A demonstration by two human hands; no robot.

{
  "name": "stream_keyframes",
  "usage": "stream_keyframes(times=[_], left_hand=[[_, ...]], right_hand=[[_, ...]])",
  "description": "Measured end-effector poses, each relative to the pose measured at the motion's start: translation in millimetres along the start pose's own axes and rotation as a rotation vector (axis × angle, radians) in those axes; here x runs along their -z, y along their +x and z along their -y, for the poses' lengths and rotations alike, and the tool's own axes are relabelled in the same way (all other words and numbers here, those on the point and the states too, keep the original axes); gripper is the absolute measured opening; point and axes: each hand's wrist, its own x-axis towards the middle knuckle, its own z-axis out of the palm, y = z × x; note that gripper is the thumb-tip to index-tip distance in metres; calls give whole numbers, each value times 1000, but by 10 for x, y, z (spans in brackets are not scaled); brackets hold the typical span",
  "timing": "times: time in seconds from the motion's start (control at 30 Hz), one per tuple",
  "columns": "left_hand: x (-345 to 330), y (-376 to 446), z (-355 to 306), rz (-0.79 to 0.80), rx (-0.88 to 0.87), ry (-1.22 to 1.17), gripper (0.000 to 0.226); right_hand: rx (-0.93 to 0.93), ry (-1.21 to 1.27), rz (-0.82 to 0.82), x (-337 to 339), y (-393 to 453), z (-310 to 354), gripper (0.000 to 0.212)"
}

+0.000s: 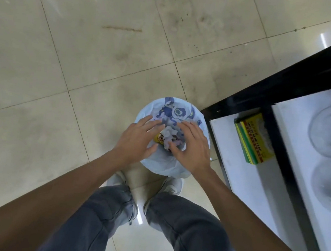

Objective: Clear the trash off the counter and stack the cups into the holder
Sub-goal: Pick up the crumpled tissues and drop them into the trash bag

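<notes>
- Both hands hover over the lined bin [199, 127] on the floor: left hand [137, 140] and right hand [192, 147] spread open, holding nothing.
- Crumpled trash [169, 137] sits heaped inside, between them.
- Risk: pressing off-centre could tip the bin or spill wrappers onto the tiles.
- No cups or holder can be made out.

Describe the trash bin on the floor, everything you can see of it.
The trash bin is small and round, lined with a thin pale blue plastic bag folded over its rim. It stands upright on the tiled floor just ahead of the person's shoes, beside the black-framed counter. Inside lies crumpled blue-and-white printed trash and something yellow. The left hand and right hand are spread open over its mouth, fingers on or just above the trash.
</notes>
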Motion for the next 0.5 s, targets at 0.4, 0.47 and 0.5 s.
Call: stream_keyframes(times=[0.4,0.47,0.5], left_hand=[[1579,-442,-898,-125,-92,57,57],[1823,-526,-1028,-134,-113,80,59],[1941,-568,-1092,-132,-124,95,59]], right_hand=[[-47,-85,-213,1446,-564,981,58],[-48,-86,-241,1687,-689,1148,57],[-58,-88,-245,1806,-756,1229,58]])
